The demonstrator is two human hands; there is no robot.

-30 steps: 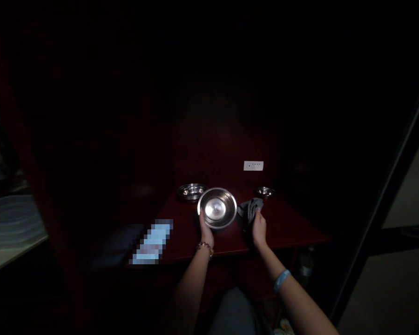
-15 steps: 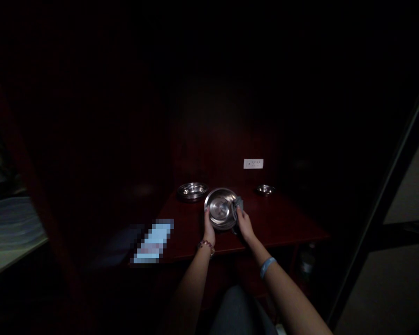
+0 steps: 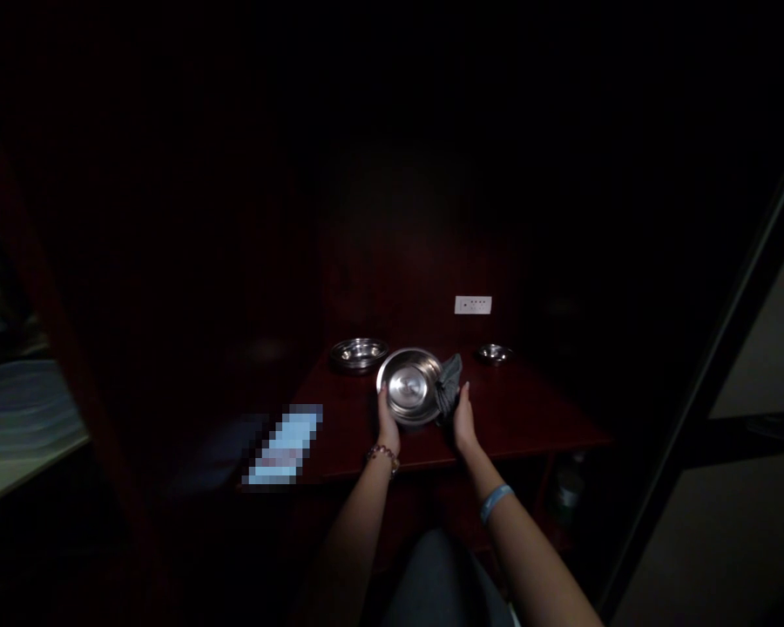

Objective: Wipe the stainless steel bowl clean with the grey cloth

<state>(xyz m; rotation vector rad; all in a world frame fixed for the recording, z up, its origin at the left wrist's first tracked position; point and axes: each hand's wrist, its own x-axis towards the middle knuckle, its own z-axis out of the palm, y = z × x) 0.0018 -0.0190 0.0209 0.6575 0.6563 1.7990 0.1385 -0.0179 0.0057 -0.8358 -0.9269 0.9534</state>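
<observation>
A shiny metal bowl (image 3: 408,387) is tilted toward me above the front of the dark red table, its inside showing. My left hand (image 3: 388,427) grips its left side, thumb over the rim and the other fingers hidden behind. Over the right rim lies a bunched grey cloth (image 3: 449,387). My right hand (image 3: 463,422) is at that cloth, its thumb raised off it and the remaining fingers mostly hidden behind.
On the dark red table (image 3: 529,418), stacked metal bowls (image 3: 358,355) stand at the back left and a small metal bowl (image 3: 495,353) at the back right. A wall socket (image 3: 473,305) is behind. A pixelated bright patch (image 3: 284,446) covers the left edge. Clear plastic lids or trays (image 3: 23,405) lie far left.
My right thumb has come away from the bowl's rim, and the hand sits slightly farther right. More of the grey cloth shows, sticking up at the rim. My left hand keeps its grip.
</observation>
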